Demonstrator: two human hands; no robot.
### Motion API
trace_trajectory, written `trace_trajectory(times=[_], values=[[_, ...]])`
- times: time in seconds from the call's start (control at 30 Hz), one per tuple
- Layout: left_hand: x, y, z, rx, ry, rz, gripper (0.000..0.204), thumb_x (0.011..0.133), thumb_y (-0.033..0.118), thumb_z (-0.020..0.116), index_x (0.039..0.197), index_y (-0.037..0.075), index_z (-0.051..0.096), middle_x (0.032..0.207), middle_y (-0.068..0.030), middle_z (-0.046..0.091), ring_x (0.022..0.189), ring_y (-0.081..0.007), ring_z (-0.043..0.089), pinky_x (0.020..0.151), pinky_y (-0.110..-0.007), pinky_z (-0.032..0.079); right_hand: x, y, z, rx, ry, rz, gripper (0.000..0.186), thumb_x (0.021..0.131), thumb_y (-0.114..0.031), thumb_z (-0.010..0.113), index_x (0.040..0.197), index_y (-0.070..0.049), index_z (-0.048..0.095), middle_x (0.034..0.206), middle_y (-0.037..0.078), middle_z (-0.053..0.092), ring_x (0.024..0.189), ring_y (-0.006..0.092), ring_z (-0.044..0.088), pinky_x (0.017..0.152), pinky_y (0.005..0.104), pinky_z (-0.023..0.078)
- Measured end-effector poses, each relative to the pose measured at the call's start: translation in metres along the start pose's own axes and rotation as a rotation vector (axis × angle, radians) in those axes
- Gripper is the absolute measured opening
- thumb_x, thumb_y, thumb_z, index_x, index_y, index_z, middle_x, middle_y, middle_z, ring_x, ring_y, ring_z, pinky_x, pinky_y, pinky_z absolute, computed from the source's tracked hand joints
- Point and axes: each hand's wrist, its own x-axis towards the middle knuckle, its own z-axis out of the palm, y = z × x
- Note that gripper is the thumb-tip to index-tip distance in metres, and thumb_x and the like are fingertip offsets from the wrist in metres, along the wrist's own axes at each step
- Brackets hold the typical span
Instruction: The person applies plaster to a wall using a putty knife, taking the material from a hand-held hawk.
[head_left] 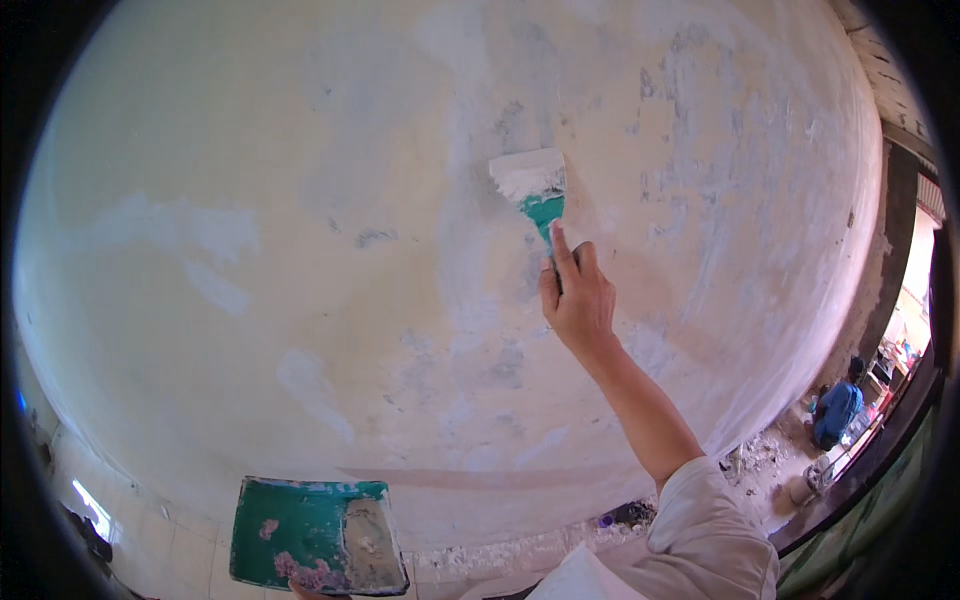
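My right hand point(578, 290) is wrapped round the handle of a green putty knife point(542, 211), index finger stretched along it. Its wide blade point(525, 170), coated with white paste, is against a patchy cream wall point(380, 150); whether it touches cannot be told for sure. At the bottom, my left hand point(305, 592), mostly hidden, holds a green rectangular tray point(280, 520) with smears and a greyish section of paste point(368, 540) on its right side.
At the right, a person in blue point(838, 410) crouches by a doorway with clutter, near a bucket point(810, 485). Debris point(630, 515) lies along the wall's foot. Light floor tiles point(165, 535) show at the lower left. A dark frame point(940, 300) edges the right side.
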Motion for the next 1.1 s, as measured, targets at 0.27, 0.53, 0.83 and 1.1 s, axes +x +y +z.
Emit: trace_trajectory(times=[0.27, 0.53, 0.83, 1.1], values=[[-0.007, 0.005, 0.01, -0.005, 0.06, -0.056, 0.036, 0.094, 0.036, 0.049, 0.126, 0.023, 0.06, 0.128, -0.0077, 0.059, 0.112, -0.0351, 0.055, 0.096, -0.058, 0.046, 0.098, 0.022, -0.008, -0.096, 0.226, 0.016, 0.049, 0.094, -0.022, 0.061, 0.141, -0.01, 0.054, 0.086, 0.012, 0.05, 0.065, 0.027, 0.059, 0.049, 0.038, 0.048], [0.032, -0.021, -0.032, 0.145, 0.051, 0.24, 0.057, 0.089, 0.042, 0.052, 0.141, 0.018, 0.051, 0.141, -0.0061, 0.049, 0.127, -0.0275, 0.047, 0.102, -0.049, 0.039, -0.036, -0.013, 0.006, 0.074, -0.059, -0.005, 0.056, 0.091, -0.018, 0.064, 0.144, -0.008, 0.051, 0.086, 0.01, 0.05, 0.068, 0.0252, 0.058, 0.051, 0.0365, 0.049], [-0.021, -0.018, -0.025, -0.083, -0.056, 0.072, 0.053, 0.089, 0.034, 0.056, 0.134, 0.006, 0.054, 0.126, -0.0106, 0.06, 0.111, -0.03, 0.059, 0.093, -0.043, 0.05, -0.161, -0.095, -0.057, 0.956, -0.784, 0.3, 0.037, 0.101, -0.014, 0.056, 0.134, 0.002, 0.058, 0.096, 0.014, 0.064, 0.075, 0.0164, 0.059, 0.064, 0.0291, 0.048], [-0.033, -0.018, -0.018, -0.173, -0.003, 0.154, 0.042, 0.092, 0.028, 0.052, 0.126, 0.004, 0.056, 0.122, -0.0127, 0.063, 0.114, -0.0293, 0.062, 0.097, -0.043, 0.049, -0.209, -0.186, 0.013, 1.149, -1.802, 0.372, 0.031, 0.099, -0.018, 0.058, 0.121, 0.003, 0.062, 0.083, 0.01, 0.067, 0.072, 0.0156, 0.065, 0.067, 0.0304, 0.051]])
